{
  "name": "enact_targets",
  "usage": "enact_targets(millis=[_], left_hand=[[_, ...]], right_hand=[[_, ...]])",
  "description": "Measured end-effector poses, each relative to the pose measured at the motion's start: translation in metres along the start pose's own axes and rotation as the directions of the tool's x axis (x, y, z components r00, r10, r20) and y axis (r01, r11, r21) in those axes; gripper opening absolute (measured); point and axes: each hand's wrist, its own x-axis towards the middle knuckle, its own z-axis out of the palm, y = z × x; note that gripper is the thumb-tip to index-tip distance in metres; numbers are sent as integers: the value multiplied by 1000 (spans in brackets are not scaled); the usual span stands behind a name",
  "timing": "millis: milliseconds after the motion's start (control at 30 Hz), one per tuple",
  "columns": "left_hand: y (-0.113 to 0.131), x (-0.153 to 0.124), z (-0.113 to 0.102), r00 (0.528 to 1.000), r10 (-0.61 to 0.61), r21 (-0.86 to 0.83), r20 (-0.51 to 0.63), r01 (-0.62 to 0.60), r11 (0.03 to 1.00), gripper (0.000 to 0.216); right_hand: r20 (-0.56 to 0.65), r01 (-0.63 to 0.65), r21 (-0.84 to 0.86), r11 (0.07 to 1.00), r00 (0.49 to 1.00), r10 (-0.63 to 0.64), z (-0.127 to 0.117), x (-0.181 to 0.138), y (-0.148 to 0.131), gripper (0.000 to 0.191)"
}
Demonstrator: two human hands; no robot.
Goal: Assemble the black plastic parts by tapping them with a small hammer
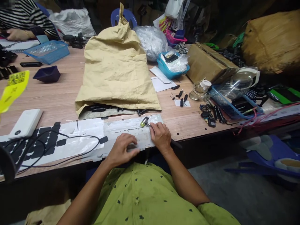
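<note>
My right hand [160, 136] is closed round the handle of a small hammer [144, 122]; its yellow and black head rests on a pale metal plate [131, 126] at the table's front edge. My left hand [120, 150] lies on the plate's near part, fingers curled and pinching down on something small I cannot make out. Just behind the plate lies a big tan cloth sack [116, 67], with black parts showing under its near edge.
A white power bank [25, 122], black keyboard sheet [44, 142] and cable lie at left. Blue baskets [49, 51], a clear bottle [199, 90], a cardboard box [206, 62] and small black parts [181, 97] fill the table. Another person's striped sleeve [25, 17] is far left.
</note>
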Motion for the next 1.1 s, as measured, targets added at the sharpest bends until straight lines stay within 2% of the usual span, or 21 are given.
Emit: enact_targets(millis=[67, 133, 267, 400, 467, 567, 700, 800, 933, 1100], left_hand=[[-3, 29, -6, 985, -136, -36, -111, 132, 991, 26], [-7, 62, -9, 948, -241, -19, -208, 243, 970, 29], [-7, 122, -6, 876, -385, 98, -292, 428, 899, 29], [-5, 149, 1, 811, -464, 147, -355, 539, 829, 24], [-8, 149, 2, 805, -467, 149, -366, 546, 825, 20], [-16, 137, -3, 821, -447, 170, -355, 527, 833, 17], [-26, 103, -17, 854, -416, 167, -312, 481, 861, 13], [-29, 75, -23, 902, -378, 107, -208, 405, 908, 17], [-29, 49, -15, 965, -233, 74, -119, 243, 967, 20], [-32, 43, -1, 977, -132, 88, -170, 148, 985, 18]], right_hand=[[1, -4, 1, 1000, 1000, 4, 1, 0, -1, 24], [-7, -2, -7, 1000, 1000, 2, 1, 1, -1, 24], [-33, 25, -29, 999, 999, -26, 2, 1, -2, 22], [-21, 15, -24, 1000, 1000, -16, 3, 1, -3, 22], [-14, 5, -20, 1000, 1000, -5, 4, 1, -3, 21], [-10, -2, -9, 1000, 1000, 2, 5, 1, -4, 21], [-14, -10, -6, 1000, 1000, 10, 6, 1, -4, 21], [-23, -6, -11, 1000, 1000, 6, 5, 1, -4, 21], [-16, -2, -13, 1000, 1000, 2, 4, 1, -2, 22], [7, -13, 94, 996, 1000, 13, 1, 3, 6, 22]])
